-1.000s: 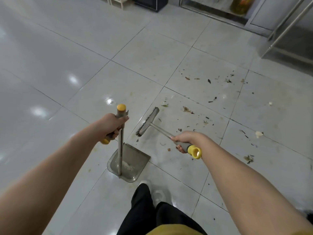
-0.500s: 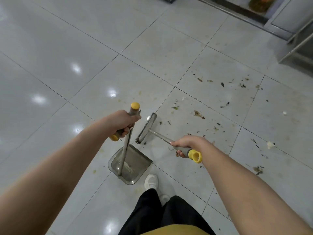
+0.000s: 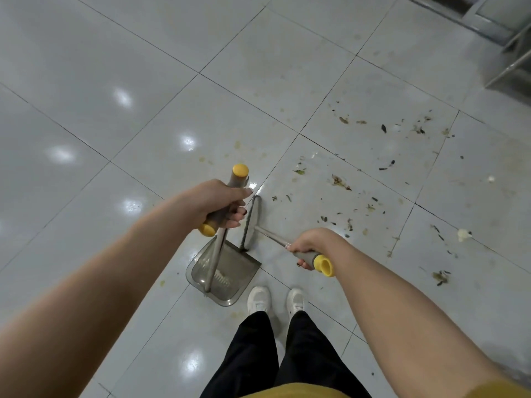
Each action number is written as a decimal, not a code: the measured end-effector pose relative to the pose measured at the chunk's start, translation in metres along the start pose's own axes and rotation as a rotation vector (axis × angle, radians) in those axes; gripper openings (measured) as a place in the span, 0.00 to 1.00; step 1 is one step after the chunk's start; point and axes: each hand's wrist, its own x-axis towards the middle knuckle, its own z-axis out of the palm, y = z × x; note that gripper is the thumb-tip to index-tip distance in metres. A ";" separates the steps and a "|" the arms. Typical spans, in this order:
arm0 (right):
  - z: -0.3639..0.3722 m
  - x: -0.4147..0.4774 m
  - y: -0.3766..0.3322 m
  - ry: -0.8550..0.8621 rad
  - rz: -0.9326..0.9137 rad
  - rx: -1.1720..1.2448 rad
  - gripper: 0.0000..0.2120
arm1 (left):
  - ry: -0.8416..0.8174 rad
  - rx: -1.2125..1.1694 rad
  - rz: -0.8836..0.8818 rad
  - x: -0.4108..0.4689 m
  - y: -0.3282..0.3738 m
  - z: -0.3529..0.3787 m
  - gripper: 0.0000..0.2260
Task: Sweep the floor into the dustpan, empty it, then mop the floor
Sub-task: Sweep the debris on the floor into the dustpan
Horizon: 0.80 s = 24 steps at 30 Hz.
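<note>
A grey translucent dustpan (image 3: pixel 230 271) rests on the tiled floor just ahead of my feet. Its metal pole rises to a grey crossbar handle with yellow ends, and my left hand (image 3: pixel 221 201) is closed around that handle. My right hand (image 3: pixel 309 244) grips the grey, yellow-capped handle of a short broom. The broom head (image 3: pixel 249 222) stands almost edge-on at the dustpan's open lip, touching the floor. Scattered dark scraps and leaf bits (image 3: pixel 342 182) lie on the tiles to the right of the broom.
My white shoes (image 3: pixel 260 298) stand right behind the dustpan. More debris, including a white crumpled bit (image 3: pixel 463 234), lies at the right. A metal frame and cabinet base (image 3: pixel 508 64) fill the top right corner. Glossy tiles stretch left.
The broom head has swung in toward the dustpan's mouth and turned edge-on. My view has tilted down, so both shoes show now. Both hands keep their grips.
</note>
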 end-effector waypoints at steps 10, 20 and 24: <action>-0.049 0.000 0.061 0.052 0.057 0.054 0.18 | -0.006 -0.020 -0.021 0.007 0.012 0.009 0.12; -0.084 -0.027 0.071 0.062 -0.064 0.126 0.14 | -0.032 -0.066 0.002 0.012 0.018 0.035 0.12; -0.069 -0.027 0.052 -0.021 -0.106 0.195 0.14 | -0.034 -0.060 0.008 0.014 0.017 0.034 0.12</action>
